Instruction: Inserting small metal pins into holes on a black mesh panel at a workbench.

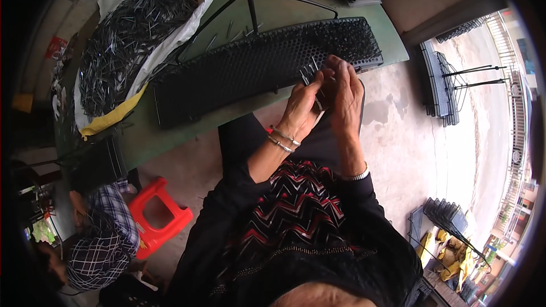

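Two hands (298, 105) (346, 94), green table (139, 145), pale floor (398, 153)

Several slender, silvery metal pins (307, 74) are held in a loose bunch a little past 12 o'clock from the centre of the view. Their exposed ends are fanned slightly and aimed towards 11 o'clock; the rest is partly hidden, so they cannot be counted. Just beyond them, a long black perforated panel (227, 75) is laid along the green table (133, 149), stretched from about 10 o'clock to about 1 o'clock. Its face is pierced by close rows of small holes. The 1 o'clock end and part of the far edge are thickly covered with short dark pieces, while open holes are seen near the pins.
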Tool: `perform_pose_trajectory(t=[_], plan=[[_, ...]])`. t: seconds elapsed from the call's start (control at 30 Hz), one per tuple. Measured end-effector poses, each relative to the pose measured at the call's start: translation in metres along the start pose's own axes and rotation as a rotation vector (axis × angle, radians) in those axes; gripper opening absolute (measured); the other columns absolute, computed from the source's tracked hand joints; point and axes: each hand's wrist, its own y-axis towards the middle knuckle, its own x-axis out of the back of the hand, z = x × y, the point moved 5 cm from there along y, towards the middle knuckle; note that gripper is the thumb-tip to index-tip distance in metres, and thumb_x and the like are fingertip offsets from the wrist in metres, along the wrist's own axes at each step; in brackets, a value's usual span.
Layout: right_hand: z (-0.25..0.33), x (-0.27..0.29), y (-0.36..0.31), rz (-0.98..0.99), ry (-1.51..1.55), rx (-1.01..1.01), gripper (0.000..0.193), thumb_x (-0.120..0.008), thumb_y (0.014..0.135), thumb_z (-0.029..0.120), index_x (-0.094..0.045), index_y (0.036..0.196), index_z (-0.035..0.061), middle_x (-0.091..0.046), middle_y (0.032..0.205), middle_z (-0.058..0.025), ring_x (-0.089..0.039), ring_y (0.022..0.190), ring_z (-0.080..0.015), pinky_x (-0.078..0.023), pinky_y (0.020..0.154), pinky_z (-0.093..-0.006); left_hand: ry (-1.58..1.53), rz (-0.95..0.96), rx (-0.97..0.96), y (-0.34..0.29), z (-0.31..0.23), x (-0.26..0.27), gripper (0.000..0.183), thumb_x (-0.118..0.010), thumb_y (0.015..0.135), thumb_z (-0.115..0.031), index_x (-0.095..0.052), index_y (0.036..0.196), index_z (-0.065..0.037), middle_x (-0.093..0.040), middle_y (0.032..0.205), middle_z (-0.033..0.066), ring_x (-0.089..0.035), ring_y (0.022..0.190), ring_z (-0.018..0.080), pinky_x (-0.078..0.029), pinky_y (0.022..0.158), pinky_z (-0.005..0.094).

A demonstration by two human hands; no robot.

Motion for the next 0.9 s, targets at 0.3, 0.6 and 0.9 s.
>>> perform_pose_trajectory(t=[0.3,0.6,0.9], plan=[[0.012,0.015,0.011,0.424,-0.236,-0.179,0.026,-0.060,0.093,0.029,-0.061,0.088,0.0027,-0.061,0.068,-0.0019,-0.056,0.058,-0.0093,-0.044,0.060,-0.0233,0.280,0.138,0.190,-0.019,-0.010,0.007,0.023,-0.055,0.097,-0.023,-0.061,0.093,-0.001,-0.060,0.079,0.0049,-0.047,0.063,0.0055,-0.031,0.046,0.0177],[0.008,0.013,0.015,0.519,-0.397,-0.284,0.019,-0.068,0.086,0.022,-0.062,0.087,0.0039,-0.062,0.079,0.0016,-0.059,0.073,-0.0080,-0.045,0.071,-0.0231,0.344,0.164,0.266,-0.029,-0.017,0.010,0.031,-0.052,0.098,-0.030,-0.057,0.086,-0.003,-0.047,0.062,-0.0012,-0.035,0.045,0.0029,-0.026,0.041,0.0192],[0.004,0.002,0.022,0.672,-0.362,-0.347,0.018,-0.064,0.087,0.023,-0.060,0.085,0.0053,-0.061,0.078,0.0022,-0.057,0.076,-0.0052,-0.043,0.071,-0.0210,0.346,0.203,0.256,-0.028,-0.021,0.016,0.033,-0.053,0.098,-0.034,-0.057,0.089,-0.003,-0.053,0.067,0.0005,-0.036,0.047,0.0027,-0.027,0.041,0.0182]])
